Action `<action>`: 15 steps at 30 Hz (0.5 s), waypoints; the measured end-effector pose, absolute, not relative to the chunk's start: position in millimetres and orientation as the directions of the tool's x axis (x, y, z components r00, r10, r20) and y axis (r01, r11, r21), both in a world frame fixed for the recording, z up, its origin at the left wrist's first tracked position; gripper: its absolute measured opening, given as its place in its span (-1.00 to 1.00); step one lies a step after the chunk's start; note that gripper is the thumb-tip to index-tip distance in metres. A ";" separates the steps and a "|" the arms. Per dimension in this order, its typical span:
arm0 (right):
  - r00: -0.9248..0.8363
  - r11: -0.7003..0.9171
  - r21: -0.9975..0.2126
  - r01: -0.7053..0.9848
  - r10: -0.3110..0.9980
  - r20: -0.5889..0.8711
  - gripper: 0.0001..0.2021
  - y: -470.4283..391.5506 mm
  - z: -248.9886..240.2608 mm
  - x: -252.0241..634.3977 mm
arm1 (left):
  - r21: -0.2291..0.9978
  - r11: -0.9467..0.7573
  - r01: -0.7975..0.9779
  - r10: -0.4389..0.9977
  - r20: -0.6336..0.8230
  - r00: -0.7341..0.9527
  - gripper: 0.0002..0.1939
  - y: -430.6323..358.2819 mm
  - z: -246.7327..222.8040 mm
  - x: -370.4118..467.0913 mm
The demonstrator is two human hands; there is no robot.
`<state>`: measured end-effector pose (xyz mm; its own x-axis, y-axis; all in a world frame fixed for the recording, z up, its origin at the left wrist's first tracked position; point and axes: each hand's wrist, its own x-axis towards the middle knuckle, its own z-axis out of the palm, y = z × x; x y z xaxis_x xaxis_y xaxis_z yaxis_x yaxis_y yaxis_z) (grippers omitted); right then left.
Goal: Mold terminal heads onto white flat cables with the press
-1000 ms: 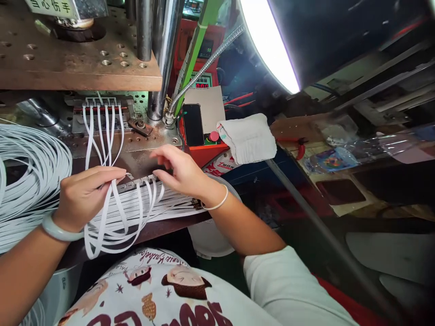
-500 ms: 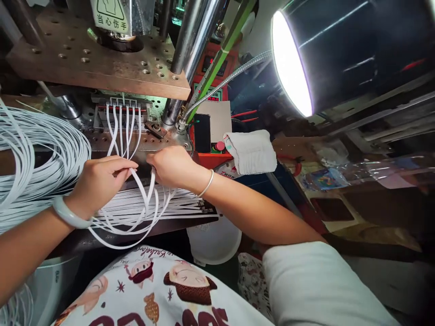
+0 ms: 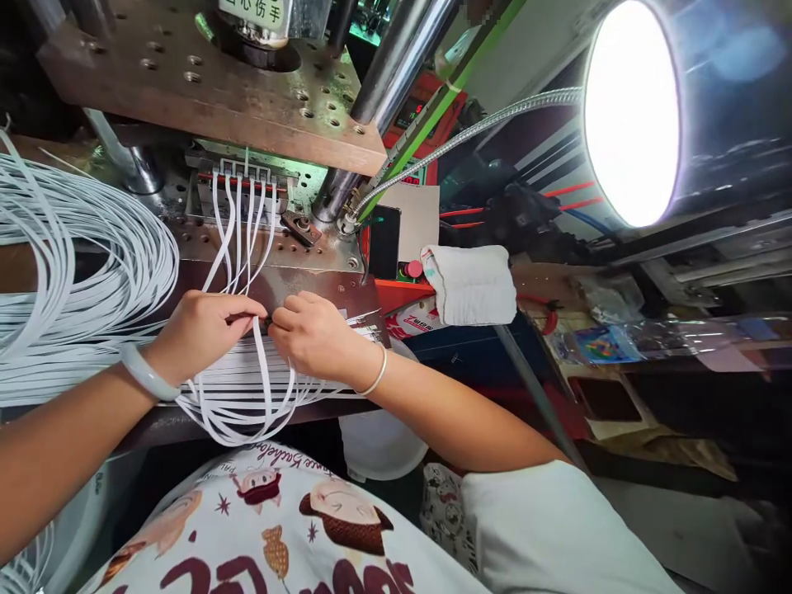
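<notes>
My left hand [image 3: 210,330] pinches a flat white cable [image 3: 265,371] between thumb and fingertips. Just right of it, my right hand [image 3: 315,338] is closed, its fingertips at a small dark piece near the cable's end; more white cable hangs below its fingers. Several white cables [image 3: 232,235] run down from a metal fixture [image 3: 201,198] under the press plate [image 3: 204,107]. Loops of cable droop over the bench's front edge below both hands. A large coil of white cables [image 3: 136,247] lies to the left.
A lit lamp [image 3: 632,115] hangs at upper right, with a flexible metal hose [image 3: 470,140] beside it. Right of the press are a dark phone [image 3: 384,241], a red button [image 3: 413,269] and a folded white cloth [image 3: 475,285]. A white bucket [image 3: 384,441] stands below the bench.
The head view has shifted, moving the press and lamp within the picture. My hands have come closer together, and my right hand's fingers now meet near my left fingertips.
</notes>
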<state>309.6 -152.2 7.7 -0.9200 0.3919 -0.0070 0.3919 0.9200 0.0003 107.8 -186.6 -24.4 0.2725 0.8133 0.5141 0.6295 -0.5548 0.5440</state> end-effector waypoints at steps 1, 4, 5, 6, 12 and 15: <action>-0.917 0.917 -0.016 0.399 0.399 -0.018 -0.75 -152.7 9.1 308.8 | 0.511 -0.574 0.640 0.796 0.533 0.288 -0.72 -187.4 -24.1 107.7; -0.865 0.853 -0.147 0.501 0.497 -0.067 -0.80 -148.9 19.4 311.1 | 0.407 -0.636 0.655 0.739 0.565 0.366 -0.69 -190.3 -22.7 107.4; -0.848 0.818 -0.230 0.527 0.524 -0.080 -0.82 -145.8 23.8 314.8 | 0.364 -0.666 0.652 0.712 0.571 0.409 -0.68 -190.8 -22.3 107.9; -0.836 0.778 -0.325 0.538 0.543 -0.081 -0.83 -142.1 27.9 320.3 | 0.316 -0.697 0.644 0.681 0.572 0.457 -0.67 -191.0 -22.2 109.0; -0.643 0.535 -0.628 0.566 0.763 0.070 -0.75 -127.8 31.5 379.2 | 0.257 -0.737 0.625 0.649 0.526 0.549 -0.66 -199.6 -16.5 116.0; -0.611 0.541 -0.566 0.623 0.788 0.081 -0.82 -120.8 22.2 400.3 | 0.375 -0.682 0.629 0.717 0.513 0.472 -0.68 -203.7 -3.0 94.5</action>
